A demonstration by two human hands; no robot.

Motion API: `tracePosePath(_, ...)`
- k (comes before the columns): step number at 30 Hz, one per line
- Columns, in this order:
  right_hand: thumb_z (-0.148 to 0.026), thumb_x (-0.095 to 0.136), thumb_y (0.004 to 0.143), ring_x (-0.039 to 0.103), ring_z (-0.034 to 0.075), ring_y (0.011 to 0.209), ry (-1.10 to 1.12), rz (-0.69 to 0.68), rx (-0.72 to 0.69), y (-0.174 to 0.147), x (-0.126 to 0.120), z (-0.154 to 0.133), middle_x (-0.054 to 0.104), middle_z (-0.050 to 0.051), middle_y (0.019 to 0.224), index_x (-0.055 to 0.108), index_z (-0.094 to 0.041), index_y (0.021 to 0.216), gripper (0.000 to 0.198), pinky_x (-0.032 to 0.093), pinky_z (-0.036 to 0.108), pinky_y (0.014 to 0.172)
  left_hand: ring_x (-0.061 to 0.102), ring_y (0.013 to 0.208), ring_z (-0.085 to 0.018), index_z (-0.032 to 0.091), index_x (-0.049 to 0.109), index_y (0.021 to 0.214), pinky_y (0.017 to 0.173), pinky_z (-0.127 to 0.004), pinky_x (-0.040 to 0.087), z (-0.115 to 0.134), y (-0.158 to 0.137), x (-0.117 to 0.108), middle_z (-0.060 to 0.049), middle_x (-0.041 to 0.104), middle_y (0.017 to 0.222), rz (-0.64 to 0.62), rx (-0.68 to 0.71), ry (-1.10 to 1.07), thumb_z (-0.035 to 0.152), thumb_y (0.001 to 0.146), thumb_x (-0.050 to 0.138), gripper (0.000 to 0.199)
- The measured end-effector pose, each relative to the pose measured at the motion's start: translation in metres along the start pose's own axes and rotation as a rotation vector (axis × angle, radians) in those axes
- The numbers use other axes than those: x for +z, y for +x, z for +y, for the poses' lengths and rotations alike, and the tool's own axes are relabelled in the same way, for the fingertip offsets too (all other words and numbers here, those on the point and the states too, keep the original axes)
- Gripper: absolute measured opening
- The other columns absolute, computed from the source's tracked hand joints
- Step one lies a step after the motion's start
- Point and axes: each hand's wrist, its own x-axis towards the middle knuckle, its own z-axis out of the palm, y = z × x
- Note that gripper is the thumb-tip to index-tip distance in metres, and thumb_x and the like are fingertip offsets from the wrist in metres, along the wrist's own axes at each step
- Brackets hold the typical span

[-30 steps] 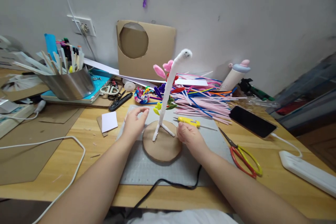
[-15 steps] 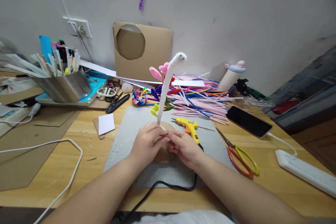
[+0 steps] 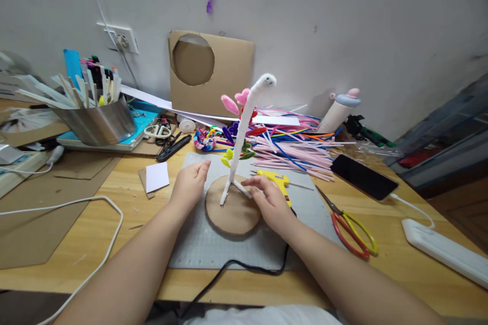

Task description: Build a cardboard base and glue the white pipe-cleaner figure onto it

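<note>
A white fuzzy stem (image 3: 241, 137) stands upright on a round cardboard disc (image 3: 232, 221), its top bent to the right. At the bottom it splits into short legs lying on the disc, with shiny glue-like spots around them. My right hand (image 3: 272, 203) is at the disc's right edge, fingers stretched out by the right leg's end; whether they touch it I cannot tell. To the disc's left, my left hand (image 3: 190, 183) is raised clear of it, empty, fingers loosely bent. Pink, red, purple, yellow and green fuzzy petals (image 3: 230, 104) show around the stem; whether they are attached is unclear.
A yellow glue gun (image 3: 272, 177) lies behind my right hand on the grey cutting mat (image 3: 190, 249), its black cord (image 3: 247, 266) crossing the front. Scissors (image 3: 353, 233) and a phone (image 3: 364, 176) lie right. Pink pipe cleaners (image 3: 297, 155) are heaped behind. A metal holder (image 3: 101, 124) stands left.
Both hands have let go at the stem's foot and parted. My left hand has moved left off the disc, my right hand slightly right. The stem stays standing, its legs now visible.
</note>
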Motion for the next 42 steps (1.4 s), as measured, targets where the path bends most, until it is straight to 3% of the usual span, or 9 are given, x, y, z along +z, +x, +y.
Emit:
tracePosePath(4, -0.031, 0.043, 0.093, 0.034, 0.027, 0.133, -0.376, -0.109, -0.152, -0.007, 0.008, -0.007, 0.045, 0.005, 0.143, 0.059, -0.03, 0.12, 0.032, 0.015, 0.055, 0.108, 0.054, 0.068, -0.017, 0.022, 0.05, 0.07, 0.061, -0.028, 0.039, -0.001, -0.002, 0.012, 0.001, 0.056, 0.068, -0.039, 0.036, 0.029, 0.034, 0.088, 0.043, 0.023)
tracePosePath(9, -0.036, 0.035, 0.096, 0.013, 0.03, 0.143, -0.513, -0.235, -0.106, -0.01, 0.019, -0.01, 0.024, 0.004, 0.155, 0.045, -0.029, 0.137, 0.042, 0.004, 0.063, 0.109, 0.059, 0.08, -0.018, 0.022, 0.064, 0.083, 0.074, -0.031, 0.045, -0.002, -0.004, 0.016, -0.001, 0.065, 0.084, -0.118, 0.085, 0.059, 0.025, 0.081, 0.053, 0.012)
tracePosePath(14, -0.038, 0.034, 0.096, 0.014, 0.03, 0.143, -0.542, -0.256, -0.077, -0.01, 0.024, -0.01, 0.024, 0.006, 0.155, 0.044, -0.027, 0.137, 0.044, 0.005, 0.064, 0.109, 0.062, 0.09, -0.02, 0.024, 0.072, 0.091, 0.081, -0.031, 0.047, -0.007, -0.005, 0.019, -0.004, 0.067, 0.092, -0.171, 0.117, 0.14, 0.022, 0.083, 0.05, 0.023)
tracePosePath(22, -0.038, 0.034, 0.096, 0.015, 0.03, 0.142, -0.531, -0.254, -0.058, -0.008, 0.025, -0.011, 0.025, 0.007, 0.154, 0.045, -0.025, 0.137, 0.044, 0.005, 0.064, 0.109, 0.061, 0.089, -0.029, 0.023, 0.074, 0.086, 0.078, -0.04, 0.045, -0.024, 0.002, 0.008, -0.01, 0.067, 0.092, -0.096, -0.002, 0.373, 0.019, 0.08, 0.049, 0.026)
tracePosePath(27, -0.038, 0.036, 0.096, 0.016, 0.03, 0.142, -0.523, -0.251, -0.055, -0.008, 0.025, -0.01, 0.026, 0.008, 0.154, 0.045, -0.025, 0.136, 0.044, 0.004, 0.064, 0.109, 0.053, 0.106, -0.031, 0.027, 0.067, 0.11, 0.091, -0.045, 0.039, -0.016, 0.003, 0.006, -0.009, 0.061, 0.109, -0.1, 0.083, 0.35, 0.023, 0.078, 0.058, 0.034)
tracePosePath(30, -0.038, 0.037, 0.095, 0.015, 0.029, 0.142, -0.517, -0.248, -0.055, -0.009, 0.024, -0.01, 0.026, 0.008, 0.154, 0.044, -0.026, 0.138, 0.045, 0.003, 0.063, 0.109, 0.051, 0.11, -0.026, 0.035, 0.071, 0.094, 0.096, -0.042, 0.035, -0.008, 0.0, 0.011, -0.001, 0.061, 0.11, -0.201, 0.167, 0.278, 0.032, 0.078, 0.063, 0.018)
tracePosePath(34, -0.039, 0.036, 0.096, 0.015, 0.028, 0.143, -0.515, -0.251, -0.042, -0.01, 0.022, -0.01, 0.026, 0.008, 0.154, 0.043, -0.027, 0.138, 0.045, 0.003, 0.062, 0.11, 0.052, 0.107, -0.024, 0.033, 0.072, 0.082, 0.093, -0.041, 0.035, -0.005, -0.004, 0.019, 0.001, 0.061, 0.106, -0.291, 0.172, 0.229, 0.033, 0.08, 0.062, 0.01)
tracePosePath(39, -0.039, 0.038, 0.095, 0.015, 0.028, 0.143, -0.527, -0.258, -0.017, -0.01, 0.021, -0.009, 0.026, 0.007, 0.154, 0.043, -0.027, 0.138, 0.045, 0.004, 0.061, 0.111, 0.054, 0.1, -0.022, 0.026, 0.067, 0.073, 0.084, -0.036, 0.037, -0.001, -0.005, 0.021, 0.001, 0.063, 0.099, -0.329, 0.17, 0.243, 0.029, 0.08, 0.06, 0.011)
tracePosePath(42, -0.039, 0.038, 0.095, 0.015, 0.028, 0.143, -0.524, -0.256, -0.009, -0.01, 0.021, -0.008, 0.026, 0.007, 0.154, 0.044, -0.027, 0.138, 0.045, 0.005, 0.061, 0.111, 0.054, 0.099, -0.022, 0.024, 0.065, 0.073, 0.085, -0.036, 0.037, -0.003, -0.001, 0.017, 0.0, 0.064, 0.094, -0.279, 0.148, 0.29, 0.026, 0.081, 0.058, 0.01)
